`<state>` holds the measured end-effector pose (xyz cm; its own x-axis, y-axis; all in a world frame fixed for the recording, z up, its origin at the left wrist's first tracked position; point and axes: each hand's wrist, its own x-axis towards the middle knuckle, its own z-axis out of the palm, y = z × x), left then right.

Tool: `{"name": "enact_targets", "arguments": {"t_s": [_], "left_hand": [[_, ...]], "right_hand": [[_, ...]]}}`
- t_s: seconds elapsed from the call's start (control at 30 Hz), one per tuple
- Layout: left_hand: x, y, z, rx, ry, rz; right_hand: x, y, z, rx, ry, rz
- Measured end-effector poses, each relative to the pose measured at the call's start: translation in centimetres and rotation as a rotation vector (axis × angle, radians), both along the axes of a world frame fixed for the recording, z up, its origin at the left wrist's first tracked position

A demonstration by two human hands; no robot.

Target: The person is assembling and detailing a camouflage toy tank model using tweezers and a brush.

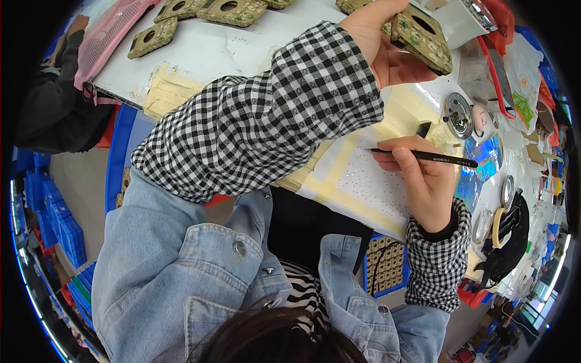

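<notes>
My left hand [382, 45] reaches to the far side of the table, its fingers under a flat camouflage-patterned case [433, 45] with a dark oval opening. My right hand [423, 184] pinches a slim black pen-like tool [436, 157]; the fine tip points left, over a white sheet [360, 175]. Many tiny dark specks are scattered across that sheet, with pale yellow tape along its edges. Whether the tip touches the sheet, I cannot tell. More camouflage cases [152, 39] with openings lie at the far left.
Right of the sheet are a round metal tin [459, 115], a shiny blue packet [484, 166] and a tape roll [501, 228] beside a black bag [514, 242]. A pink mesh basket [115, 39] stands far left, near another person's dark sleeve [51, 115]. Below the table sits a blue crate [387, 266].
</notes>
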<state>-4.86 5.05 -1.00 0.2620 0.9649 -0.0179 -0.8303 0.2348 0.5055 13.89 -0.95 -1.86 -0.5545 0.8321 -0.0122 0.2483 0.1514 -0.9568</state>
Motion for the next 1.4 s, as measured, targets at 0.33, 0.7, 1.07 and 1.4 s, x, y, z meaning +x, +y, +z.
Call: {"name": "enact_targets", "arguments": {"t_s": [0.33,0.7,1.07,1.4], "left_hand": [[0.2,0.0,0.0,-0.034,-0.02,0.01],[0.2,0.0,0.0,-0.033,-0.022,-0.02],[0.9,-1.7,0.9,0.002,0.099,-0.174],[1.6,-2.9,1.3,-0.094,0.141,-0.369]], "right_hand": [[0.1,0.1,0.0,-0.016,0.009,-0.003],[0.2,-0.1,0.6,-0.008,0.05,-0.03],[2.8,0.3,8.0,0.544,0.138,-0.161],[1.8,2.0,7.7,0.684,0.123,-0.015]]}}
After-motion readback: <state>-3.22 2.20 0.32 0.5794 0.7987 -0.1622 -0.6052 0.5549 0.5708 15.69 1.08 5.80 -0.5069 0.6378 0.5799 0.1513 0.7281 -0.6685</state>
